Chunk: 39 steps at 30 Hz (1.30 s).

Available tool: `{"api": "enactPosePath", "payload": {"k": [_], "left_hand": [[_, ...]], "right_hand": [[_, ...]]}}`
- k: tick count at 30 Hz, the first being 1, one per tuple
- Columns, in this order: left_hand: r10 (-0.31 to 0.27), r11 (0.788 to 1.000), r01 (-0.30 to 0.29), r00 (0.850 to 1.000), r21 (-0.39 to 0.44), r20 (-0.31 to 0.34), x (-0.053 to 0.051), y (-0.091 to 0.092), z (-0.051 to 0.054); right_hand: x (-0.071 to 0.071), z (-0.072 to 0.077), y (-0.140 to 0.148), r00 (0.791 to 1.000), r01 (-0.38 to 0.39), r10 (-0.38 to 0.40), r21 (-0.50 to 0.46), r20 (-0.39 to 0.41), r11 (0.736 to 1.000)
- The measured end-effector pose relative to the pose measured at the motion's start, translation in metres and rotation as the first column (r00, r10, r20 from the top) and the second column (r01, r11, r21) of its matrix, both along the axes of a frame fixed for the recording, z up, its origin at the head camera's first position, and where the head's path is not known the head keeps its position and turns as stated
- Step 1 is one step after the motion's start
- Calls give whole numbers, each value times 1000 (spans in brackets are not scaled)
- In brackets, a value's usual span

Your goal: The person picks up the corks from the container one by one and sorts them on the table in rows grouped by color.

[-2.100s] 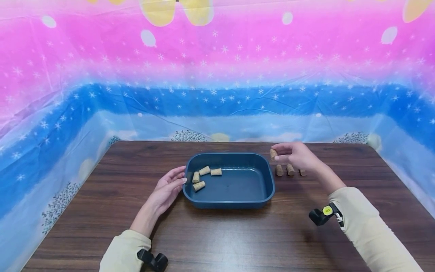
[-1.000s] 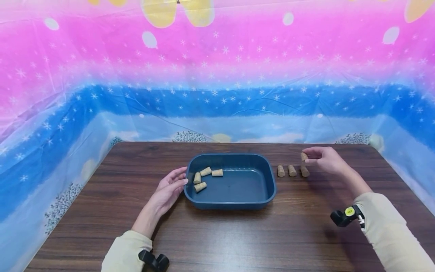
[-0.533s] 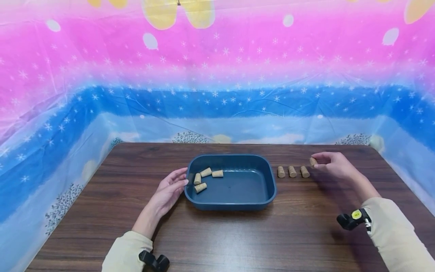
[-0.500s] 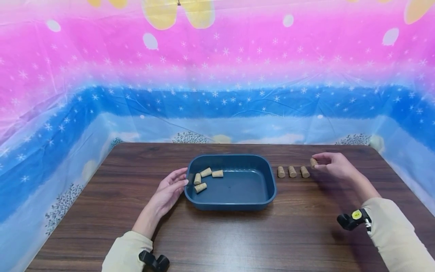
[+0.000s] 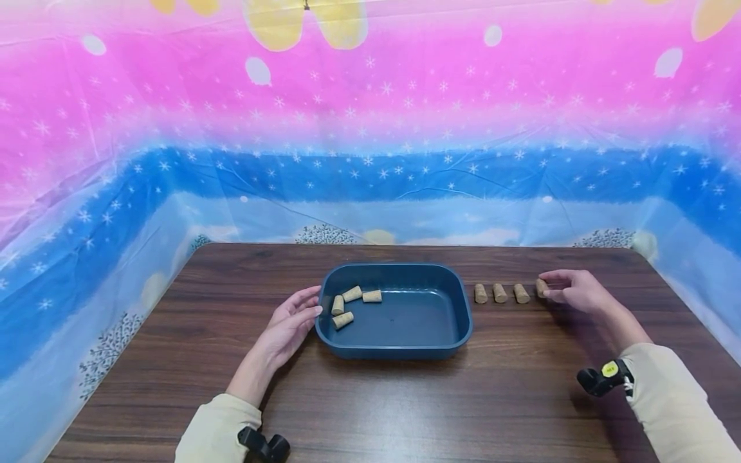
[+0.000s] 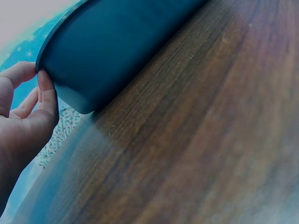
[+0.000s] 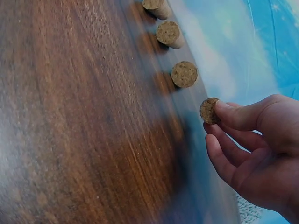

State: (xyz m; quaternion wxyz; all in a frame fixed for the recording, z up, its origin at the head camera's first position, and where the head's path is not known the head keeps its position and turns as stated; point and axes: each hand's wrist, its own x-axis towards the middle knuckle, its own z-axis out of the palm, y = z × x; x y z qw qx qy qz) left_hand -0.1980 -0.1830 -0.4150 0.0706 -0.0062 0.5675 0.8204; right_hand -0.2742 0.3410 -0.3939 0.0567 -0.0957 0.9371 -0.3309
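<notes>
My right hand (image 5: 581,292) pinches a cork stopper (image 5: 541,288) upright between thumb and fingers, at the right end of a row. The right wrist view shows its round top (image 7: 209,111) beside the thumb; whether its base touches the table is hard to tell. Three more corks stand in that row, the nearest cork (image 5: 521,294) just left of the held one. My left hand (image 5: 289,328) holds the left rim of a dark blue plastic tub (image 5: 393,351), thumb and finger at its edge (image 6: 39,58). Several corks, such as this cork (image 5: 372,296), are inside the tub's left half.
A dark wood-grain table (image 5: 370,411) bears the tub and the corks. Behind it and along both sides hangs a pink and blue printed cloth (image 5: 370,173). The tub stands between my left hand and the cork row.
My right hand has carried its cork from beside the tub rightward past the standing corks, then lowered it into line with them. The left hand has stayed at the tub's rim.
</notes>
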Motion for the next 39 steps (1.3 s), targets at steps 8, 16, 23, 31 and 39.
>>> {"api": "enactPosePath", "payload": {"k": [8,16,23,31,39], "left_hand": [[0,1000,0,1000,-7,8,0,0,-1],[-3,1000,3,1000,-9,11,1,0,0],[0,1000,0,1000,-7,10,0,0,-1],[-4,1000,4,1000,-6,3,-2,-1,-2],[-12,1000,12,1000,-21,16,0,-3,-2]], "right_hand": [[3,-7,3,999,28,-27,-23,43,999],[4,-15,9,997,39,-33,-87,71,995],[6,-18,12,997,40,-33,-86,75,996],[5,-19,13,996,45,-36,-101,82,994],[6,-19,11,994,44,-32,-120,103,992]]}}
